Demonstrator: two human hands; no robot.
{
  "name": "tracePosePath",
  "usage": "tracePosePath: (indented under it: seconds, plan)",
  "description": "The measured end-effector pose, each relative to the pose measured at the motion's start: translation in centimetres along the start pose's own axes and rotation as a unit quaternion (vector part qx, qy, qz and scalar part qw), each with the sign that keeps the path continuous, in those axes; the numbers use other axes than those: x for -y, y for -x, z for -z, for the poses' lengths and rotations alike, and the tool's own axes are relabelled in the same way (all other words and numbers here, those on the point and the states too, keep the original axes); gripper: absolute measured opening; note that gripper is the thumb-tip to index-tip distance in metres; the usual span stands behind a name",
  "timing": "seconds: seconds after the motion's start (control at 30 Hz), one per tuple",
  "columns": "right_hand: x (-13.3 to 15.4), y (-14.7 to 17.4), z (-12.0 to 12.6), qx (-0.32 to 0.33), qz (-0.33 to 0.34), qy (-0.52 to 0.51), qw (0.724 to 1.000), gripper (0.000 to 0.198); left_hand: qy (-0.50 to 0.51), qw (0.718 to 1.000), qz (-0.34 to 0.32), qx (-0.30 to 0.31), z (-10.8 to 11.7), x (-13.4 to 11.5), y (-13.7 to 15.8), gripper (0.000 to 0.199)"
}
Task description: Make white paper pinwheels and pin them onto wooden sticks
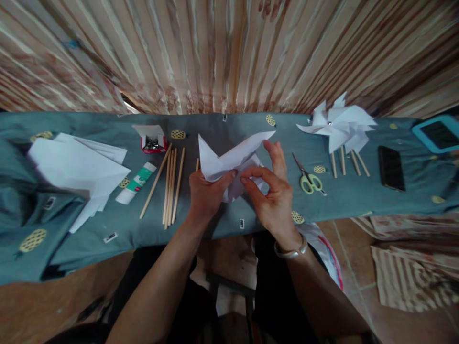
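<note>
Though open, metal-filled box [154,151] near paper [233,160]

Left hand [206,191] has most fingers hidden behind the paper [229,162], which also covers most of one stick [197,164], and whatever sits between the right hand's [274,193] thumb and fingertip is too small to tell. Pinwheels [344,119] overlap, count unclear, tops of their sticks [343,162] covered; metal bits [153,143] in the box too small to identify, glue tube [136,183] print blurred. Right edge cuts the blue device [437,134], bottom edge both forearms, and the right arm partly hides a bag [328,248].
</note>
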State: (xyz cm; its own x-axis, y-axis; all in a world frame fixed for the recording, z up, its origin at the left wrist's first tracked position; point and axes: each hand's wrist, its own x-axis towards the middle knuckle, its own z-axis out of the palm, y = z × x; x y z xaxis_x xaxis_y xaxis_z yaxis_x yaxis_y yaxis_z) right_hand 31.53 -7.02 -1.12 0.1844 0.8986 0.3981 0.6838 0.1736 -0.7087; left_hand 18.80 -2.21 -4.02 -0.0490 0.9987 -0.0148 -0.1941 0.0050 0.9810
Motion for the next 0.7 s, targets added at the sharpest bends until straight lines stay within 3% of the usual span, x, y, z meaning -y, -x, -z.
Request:
tracePosePath:
  seconds: [0.7]
  plan:
    - [-1.02, -0.11, -0.60, 0.008, -0.032, -0.061, 0.998, 0.006, 0.024, 0.999, 0.033, 0.013, -0.17, -0.55, 0.17, 0.008]
